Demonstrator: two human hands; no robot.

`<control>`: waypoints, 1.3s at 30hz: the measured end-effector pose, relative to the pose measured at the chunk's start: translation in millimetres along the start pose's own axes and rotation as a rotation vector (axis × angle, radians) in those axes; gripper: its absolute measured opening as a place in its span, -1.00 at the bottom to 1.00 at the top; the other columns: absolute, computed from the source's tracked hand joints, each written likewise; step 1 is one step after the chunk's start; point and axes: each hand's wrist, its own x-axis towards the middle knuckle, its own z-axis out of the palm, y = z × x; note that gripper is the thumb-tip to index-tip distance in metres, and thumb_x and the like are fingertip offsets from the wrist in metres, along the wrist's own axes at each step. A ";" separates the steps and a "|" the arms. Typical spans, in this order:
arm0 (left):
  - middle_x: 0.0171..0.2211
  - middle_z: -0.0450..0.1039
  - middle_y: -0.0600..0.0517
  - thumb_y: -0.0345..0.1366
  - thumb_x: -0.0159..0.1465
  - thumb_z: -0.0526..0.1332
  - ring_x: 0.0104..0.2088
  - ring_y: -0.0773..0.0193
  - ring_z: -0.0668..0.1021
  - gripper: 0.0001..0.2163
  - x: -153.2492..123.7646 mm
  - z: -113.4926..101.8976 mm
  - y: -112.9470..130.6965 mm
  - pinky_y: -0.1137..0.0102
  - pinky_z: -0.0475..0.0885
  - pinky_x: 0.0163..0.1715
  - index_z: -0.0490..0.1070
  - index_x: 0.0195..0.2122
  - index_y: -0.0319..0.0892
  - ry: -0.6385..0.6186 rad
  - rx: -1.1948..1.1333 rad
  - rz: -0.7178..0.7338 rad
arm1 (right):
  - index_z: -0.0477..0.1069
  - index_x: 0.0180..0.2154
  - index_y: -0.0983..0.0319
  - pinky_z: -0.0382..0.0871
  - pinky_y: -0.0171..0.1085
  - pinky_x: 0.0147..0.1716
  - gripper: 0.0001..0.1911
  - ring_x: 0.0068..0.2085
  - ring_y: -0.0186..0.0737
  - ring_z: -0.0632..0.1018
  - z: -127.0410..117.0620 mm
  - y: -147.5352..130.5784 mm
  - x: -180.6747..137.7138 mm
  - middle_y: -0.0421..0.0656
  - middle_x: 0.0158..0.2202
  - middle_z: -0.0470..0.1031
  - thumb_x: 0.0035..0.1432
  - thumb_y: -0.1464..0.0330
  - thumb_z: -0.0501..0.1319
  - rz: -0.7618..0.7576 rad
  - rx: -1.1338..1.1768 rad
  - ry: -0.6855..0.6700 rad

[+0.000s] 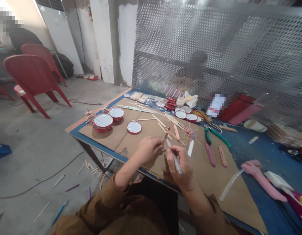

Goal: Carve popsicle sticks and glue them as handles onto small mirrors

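Pinched in my left hand (151, 147) is a short wooden stick (166, 134), its upper end dark reddish brown. My right hand (181, 164) grips a whitish marker pen (176, 162) whose tip points up toward the stick; whether they touch, I cannot tell. Both hands are over the brown cardboard (148, 129) at the table's near edge. Close by lie a peach-coloured marker (176, 132), a white piece like a cap (190, 148) and a tangle of coloured bands (190, 132). Several pale wooden sticks (160, 121) lie behind my hands.
Small red drums with white tops (102, 120) stand at left; a red-rimmed disc (134, 127) lies nearer. More discs (180, 113) are at the back. On the right are green-handled pliers (218, 136), two markers (210, 155) and a pink glue gun (262, 179). A perforated metal screen (214, 39) stands behind.
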 end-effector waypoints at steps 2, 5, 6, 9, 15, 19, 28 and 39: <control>-0.46 0.43 0.05 -0.28 0.28 0.06 -0.40 0.30 0.39 -0.81 0.0 -0.4 0.5 0.47 0.21 -0.41 0.41 -0.42 -0.16 -0.004 0.001 -0.006 | 0.29 -0.25 0.21 0.40 -0.34 -0.42 -0.92 -0.43 -0.30 0.49 0.2 -0.6 1.2 -0.18 -0.43 0.45 0.17 0.38 0.10 -0.020 0.021 -0.009; -0.44 0.44 0.05 -0.29 0.28 0.06 -0.38 0.29 0.40 -0.82 -0.2 -1.0 0.7 0.47 0.21 -0.41 0.41 -0.40 -0.16 -0.004 -0.008 0.004 | 0.28 -0.25 0.21 0.40 -0.34 -0.42 -0.92 -0.43 -0.30 0.49 0.7 -2.3 4.1 -0.18 -0.43 0.45 0.17 0.39 0.10 -0.038 0.036 -0.035; -0.44 0.45 0.05 -0.29 0.28 0.06 -0.37 0.29 0.40 -0.82 -0.2 -1.0 0.5 0.47 0.21 -0.41 0.41 -0.40 -0.16 0.000 -0.010 0.009 | 0.28 -0.25 0.21 0.40 -0.33 -0.41 -0.92 -0.42 -0.30 0.50 1.0 -2.7 4.8 -0.18 -0.42 0.45 0.17 0.39 0.10 -0.039 0.035 -0.045; -0.46 0.43 0.06 -0.29 0.28 0.06 -0.40 0.30 0.39 -0.82 -0.1 -1.0 0.1 0.46 0.20 -0.41 0.41 -0.40 -0.16 0.010 0.002 0.008 | 0.28 -0.24 0.21 0.39 -0.33 -0.40 -0.91 -0.40 -0.29 0.50 1.5 -2.7 4.7 -0.16 -0.40 0.46 0.17 0.39 0.10 -0.031 0.026 -0.062; -0.49 0.42 0.06 -0.28 0.27 0.08 -0.43 0.30 0.37 -0.81 -0.3 -0.8 0.3 0.45 0.16 -0.45 0.40 -0.44 -0.17 0.007 0.018 0.007 | 0.30 -0.25 0.22 0.39 -0.33 -0.41 -0.92 -0.43 -0.29 0.50 0.4 -0.2 -1.1 -0.17 -0.42 0.46 0.17 0.39 0.10 -0.019 -0.017 0.005; -0.48 0.43 0.06 -0.28 0.28 0.07 -0.42 0.30 0.38 -0.80 -0.4 -0.5 -0.2 0.46 0.16 -0.45 0.40 -0.44 -0.17 0.003 0.012 0.007 | 0.30 -0.25 0.23 0.40 -0.34 -0.41 -0.91 -0.42 -0.30 0.51 0.4 -1.4 0.6 -0.16 -0.41 0.47 0.17 0.39 0.10 -0.045 0.014 -0.020; -0.45 0.45 0.05 -0.27 0.27 0.07 -0.37 0.28 0.39 -0.81 0.0 -1.1 0.1 0.46 0.18 -0.43 0.41 -0.41 -0.16 -0.005 0.022 -0.015 | 0.31 -0.26 0.23 0.38 -0.34 -0.43 -0.91 -0.44 -0.29 0.51 1.5 -0.3 -0.3 -0.16 -0.43 0.48 0.18 0.36 0.09 -0.017 -0.048 -0.015; -0.46 0.43 0.04 -0.27 0.28 0.07 -0.38 0.28 0.39 -0.80 -0.1 -1.6 1.0 0.47 0.19 -0.44 0.41 -0.42 -0.17 -0.016 0.026 -0.024 | 0.30 -0.25 0.24 0.38 -0.35 -0.42 -0.91 -0.43 -0.31 0.50 0.8 -1.2 1.1 -0.17 -0.42 0.47 0.17 0.40 0.09 -0.047 0.008 -0.024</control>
